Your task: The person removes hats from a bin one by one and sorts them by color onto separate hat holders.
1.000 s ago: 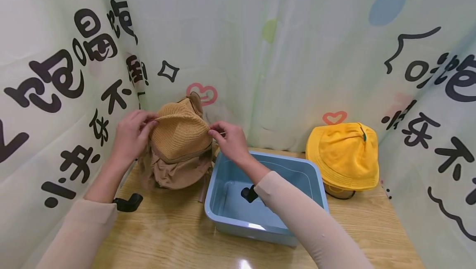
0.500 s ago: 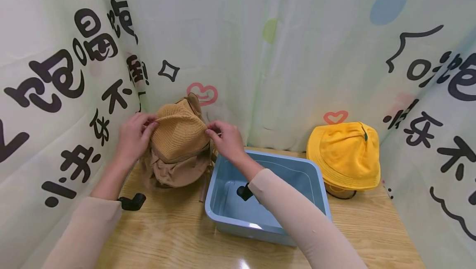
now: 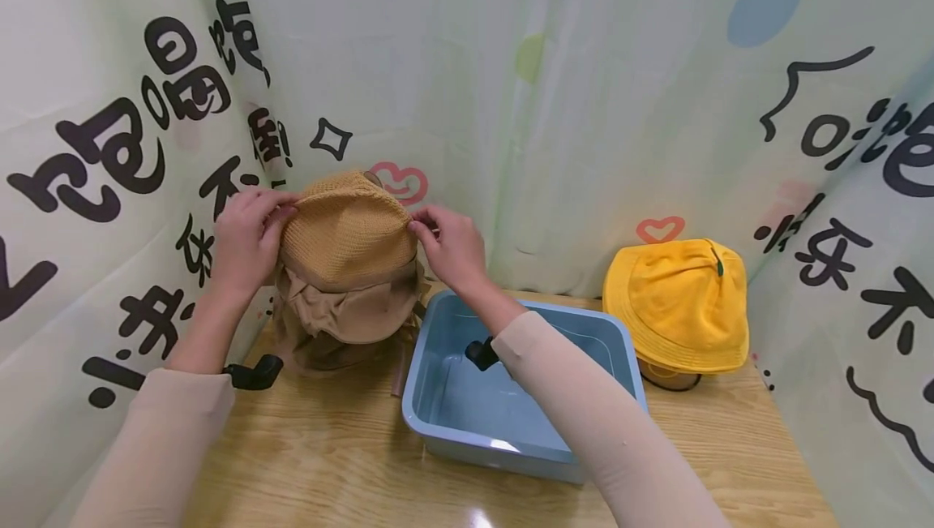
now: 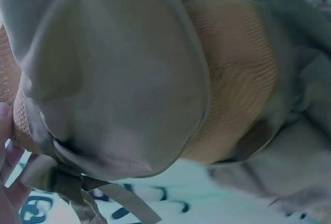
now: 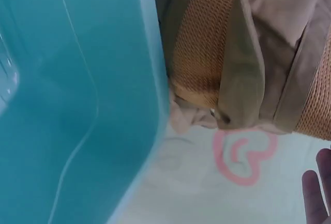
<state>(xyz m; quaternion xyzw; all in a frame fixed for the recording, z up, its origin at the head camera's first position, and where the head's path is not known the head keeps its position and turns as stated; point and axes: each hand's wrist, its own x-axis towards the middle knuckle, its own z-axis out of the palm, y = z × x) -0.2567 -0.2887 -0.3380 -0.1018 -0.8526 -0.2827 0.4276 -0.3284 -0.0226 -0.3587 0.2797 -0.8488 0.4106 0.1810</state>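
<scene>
In the head view, a tan knit bucket hat (image 3: 349,236) tops a stack of hats at the back left. My left hand (image 3: 244,240) pinches the left of its brim, and my right hand (image 3: 454,251) pinches the right. Directly below lies a brown cloth hat (image 3: 357,311) with a creased brim. The left wrist view shows layers of cloth hat (image 4: 119,74) and another knit hat (image 4: 232,74) lower down. Only fingers (image 5: 314,195) of my right hand show in the right wrist view, near the stack's top. The stack's base is partly hidden.
A blue plastic bin (image 3: 503,463) stands right of the stack, under my right forearm. A yellow bucket hat (image 3: 674,305) sits on other hats at the right. Printed curtains (image 3: 467,106) enclose the wooden table (image 3: 328,463) at back and sides.
Both hands have raised the top knit hat a little. The stack's upper part looks higher, and the right hand has shifted slightly up. The bin and yellow hat stay put.
</scene>
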